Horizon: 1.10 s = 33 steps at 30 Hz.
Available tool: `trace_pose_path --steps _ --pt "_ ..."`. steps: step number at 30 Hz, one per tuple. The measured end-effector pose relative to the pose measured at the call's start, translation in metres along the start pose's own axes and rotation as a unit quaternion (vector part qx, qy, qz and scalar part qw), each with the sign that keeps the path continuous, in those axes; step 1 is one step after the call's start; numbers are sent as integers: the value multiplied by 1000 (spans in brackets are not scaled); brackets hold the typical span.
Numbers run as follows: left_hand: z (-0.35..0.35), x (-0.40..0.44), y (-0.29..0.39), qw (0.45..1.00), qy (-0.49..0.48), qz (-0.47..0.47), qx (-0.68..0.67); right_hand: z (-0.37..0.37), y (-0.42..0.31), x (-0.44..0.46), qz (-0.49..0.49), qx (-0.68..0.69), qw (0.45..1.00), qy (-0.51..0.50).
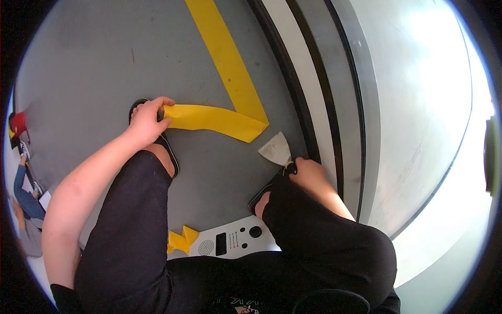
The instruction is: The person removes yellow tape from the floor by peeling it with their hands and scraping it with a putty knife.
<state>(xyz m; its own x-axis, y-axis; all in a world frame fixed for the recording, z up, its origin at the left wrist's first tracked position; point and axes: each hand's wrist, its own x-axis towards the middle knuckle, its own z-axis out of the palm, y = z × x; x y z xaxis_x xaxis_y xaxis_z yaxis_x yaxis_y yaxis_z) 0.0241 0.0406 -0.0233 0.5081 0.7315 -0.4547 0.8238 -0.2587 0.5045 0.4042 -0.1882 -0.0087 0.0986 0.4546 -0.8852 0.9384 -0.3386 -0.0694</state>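
Observation:
My left hand (149, 119) is closed on the loose end of a strip of yellow floor tape (209, 118), above my sandalled foot. This loose strip runs right to a corner, where it meets a long yellow tape line (227, 63) lying flat on the grey floor. In my right hand (310, 175) is the dark handle of a putty knife (276, 150). Its wide, whitish-smeared blade points up and left, just below the tape's corner and apart from it. My fingers partly hide the handle.
Crumpled yellow tape (183, 240) lies beside a white panel with knobs and a speaker grille (230, 239) between my legs. Dark and pale edge strips (308, 63) border the floor on the right. At far left are another person's blue-clad leg (26, 196) and a red object (18, 123).

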Motion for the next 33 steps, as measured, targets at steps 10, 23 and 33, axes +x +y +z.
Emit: trace_pose_path --steps 10,23,33 --pt "4 0 12 970 -66 -160 -173 2 -2 1 13 4 1000 -1" --pt "-17 10 14 965 -94 -148 -196 -16 -5 -4 4 60 997 52" --pt "-7 3 -5 981 -81 -127 -126 -21 -4 -2 30 -30 999 -7"
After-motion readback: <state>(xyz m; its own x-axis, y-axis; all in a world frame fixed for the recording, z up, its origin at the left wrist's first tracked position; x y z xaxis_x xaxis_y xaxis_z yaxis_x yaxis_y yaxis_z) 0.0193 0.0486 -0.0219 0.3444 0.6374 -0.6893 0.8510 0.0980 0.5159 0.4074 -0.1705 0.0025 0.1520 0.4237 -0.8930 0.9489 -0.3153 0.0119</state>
